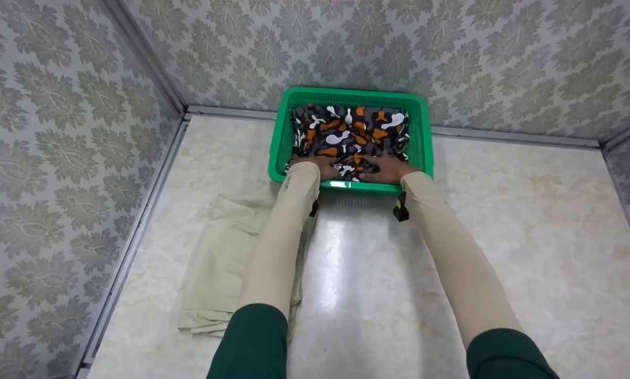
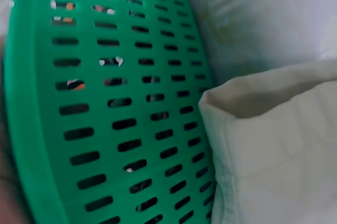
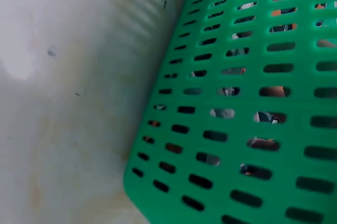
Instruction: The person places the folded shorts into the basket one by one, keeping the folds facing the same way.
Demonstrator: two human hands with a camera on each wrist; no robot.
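A green plastic basket stands against the back wall, with a crumpled cloth in black, grey, orange and white lying inside. Over the basket's front rim reach both arms. My left hand rests on the front left part of the cloth, fingers extended inward. On the front right part, my right hand presses the cloth with its fingers spread. Both wrist views show mostly the slotted basket wall, with bits of the patterned cloth visible through the slots; the fingers are hidden there.
A folded beige garment lies on the pale marbled surface, under my left forearm and close to the basket's front. Patterned wall panels with metal edging enclose the back and sides.
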